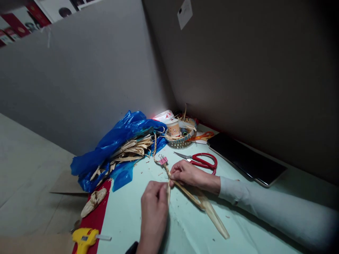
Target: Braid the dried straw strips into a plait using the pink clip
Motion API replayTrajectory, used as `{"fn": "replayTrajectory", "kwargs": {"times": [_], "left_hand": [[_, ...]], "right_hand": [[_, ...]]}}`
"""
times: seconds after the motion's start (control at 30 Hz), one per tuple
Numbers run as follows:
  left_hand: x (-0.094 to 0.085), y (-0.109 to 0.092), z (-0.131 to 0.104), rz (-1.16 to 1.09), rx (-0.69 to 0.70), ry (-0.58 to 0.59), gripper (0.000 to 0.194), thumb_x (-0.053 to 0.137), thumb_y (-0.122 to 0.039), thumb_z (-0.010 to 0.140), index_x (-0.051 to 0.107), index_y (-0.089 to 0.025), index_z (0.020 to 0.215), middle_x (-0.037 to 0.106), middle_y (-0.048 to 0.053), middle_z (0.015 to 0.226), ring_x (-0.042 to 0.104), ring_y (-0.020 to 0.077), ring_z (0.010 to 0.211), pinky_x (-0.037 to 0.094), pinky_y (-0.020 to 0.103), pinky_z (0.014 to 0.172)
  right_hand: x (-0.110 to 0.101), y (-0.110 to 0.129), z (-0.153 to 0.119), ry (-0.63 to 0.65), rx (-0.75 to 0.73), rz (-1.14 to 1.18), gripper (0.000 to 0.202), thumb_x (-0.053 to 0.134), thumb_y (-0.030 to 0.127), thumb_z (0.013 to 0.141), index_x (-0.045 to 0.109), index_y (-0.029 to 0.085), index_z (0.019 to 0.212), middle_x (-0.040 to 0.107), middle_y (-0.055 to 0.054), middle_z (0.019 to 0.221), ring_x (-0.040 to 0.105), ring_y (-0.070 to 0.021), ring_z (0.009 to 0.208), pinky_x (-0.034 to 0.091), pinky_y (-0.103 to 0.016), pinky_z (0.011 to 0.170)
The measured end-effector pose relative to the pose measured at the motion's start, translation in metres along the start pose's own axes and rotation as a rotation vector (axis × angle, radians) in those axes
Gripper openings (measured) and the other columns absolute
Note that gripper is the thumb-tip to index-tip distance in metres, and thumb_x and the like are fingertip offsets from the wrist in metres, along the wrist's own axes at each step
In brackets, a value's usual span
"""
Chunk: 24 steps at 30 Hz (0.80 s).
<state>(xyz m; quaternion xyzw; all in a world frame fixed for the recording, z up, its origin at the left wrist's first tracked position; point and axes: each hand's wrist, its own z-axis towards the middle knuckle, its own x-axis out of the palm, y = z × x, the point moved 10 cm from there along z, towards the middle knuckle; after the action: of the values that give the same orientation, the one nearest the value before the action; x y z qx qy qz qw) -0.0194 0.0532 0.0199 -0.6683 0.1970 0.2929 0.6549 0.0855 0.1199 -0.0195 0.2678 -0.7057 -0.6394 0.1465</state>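
1. The left hand [154, 203] lies nearest the camera, coming up from the bottom edge with its back turned upward. Its fingers are curled closed around the near end of the braided husk strip [165, 169], pinching it just where the loose strands begin.
2. The right hand [186, 173] reaches in from the right in a pale sleeve [265, 208], forearm resting low over the table [185, 229]. Thumb and fingertips are closed on the same strip, touching the left hand's fingers at the working point.
3. The blue plastic bag [116, 144] sits well behind, spilling a bundle of dried husks [129, 150].
4. A dark tablet [246, 158] lies flat to the right, near the wall.
5. The loose husk strands [206, 208] trail from both hands toward the lower right. They look light, papery and dry, likely to split or tear if pulled hard; I judge they are best held close to the plait, flat between fingertips.
6. The red scissors [202, 160] lie just beyond the right hand, apart from it.
7. A yellow glue gun [84, 238] rests at the lower left.
8. A small pink binder clip [163, 160] clamps the strip's plaited part, between the hands and the bag.
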Motion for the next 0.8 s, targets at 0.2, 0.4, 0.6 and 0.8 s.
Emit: {"fn": "replayTrajectory", "kwargs": {"times": [0.2, 0.4, 0.6, 0.8], "left_hand": [[0.030, 0.023, 0.033, -0.442, -0.168, 0.196, 0.028, 0.059, -0.041, 0.075, 0.062, -0.015, 0.085, 0.059, 0.002, 0.067, 0.054, 0.0152, 0.056, 0.044, 0.027, 0.055], [0.048, 0.028, 0.033, -0.492, -0.202, 0.255, 0.028, 0.058, -0.044, 0.073, 0.053, -0.018, 0.065, 0.033, -0.010, 0.047, 0.018, 0.0054, 0.040, 0.014, 0.021, 0.039], [0.033, 0.035, 0.038, -0.330, -0.138, 0.113, 0.030, 0.060, -0.040, 0.072, 0.050, -0.019, 0.052, 0.036, -0.007, 0.045, 0.028, 0.0089, 0.044, 0.021, 0.024, 0.045], [0.023, 0.026, 0.034, -0.211, -0.088, -0.032, 0.029, 0.056, -0.037, 0.070, 0.047, -0.020, 0.048, 0.041, -0.004, 0.049, 0.035, 0.0136, 0.056, 0.027, 0.026, 0.054]], "right_hand": [[0.007, 0.002, -0.003, 0.045, 0.023, 0.003, 0.016, 0.046, 0.017, 0.079, 0.058, 0.014, 0.069, 0.046, 0.006, 0.050, 0.033, -0.0069, 0.042, 0.026, -0.019, 0.043], [0.001, 0.013, -0.008, 0.037, -0.041, -0.273, 0.017, 0.048, 0.016, 0.081, 0.063, 0.013, 0.073, 0.056, 0.000, 0.057, 0.047, -0.0110, 0.051, 0.031, -0.023, 0.052], [-0.005, 0.039, -0.023, -0.081, -0.104, -0.830, 0.021, 0.049, 0.019, 0.087, 0.066, 0.014, 0.076, 0.066, -0.009, 0.068, 0.055, -0.0177, 0.062, 0.022, -0.030, 0.056], [0.015, 0.042, -0.030, -0.112, -0.188, -1.202, 0.015, 0.049, 0.015, 0.087, 0.064, 0.016, 0.090, 0.069, -0.011, 0.084, 0.063, -0.0231, 0.076, 0.027, -0.031, 0.059]]}}
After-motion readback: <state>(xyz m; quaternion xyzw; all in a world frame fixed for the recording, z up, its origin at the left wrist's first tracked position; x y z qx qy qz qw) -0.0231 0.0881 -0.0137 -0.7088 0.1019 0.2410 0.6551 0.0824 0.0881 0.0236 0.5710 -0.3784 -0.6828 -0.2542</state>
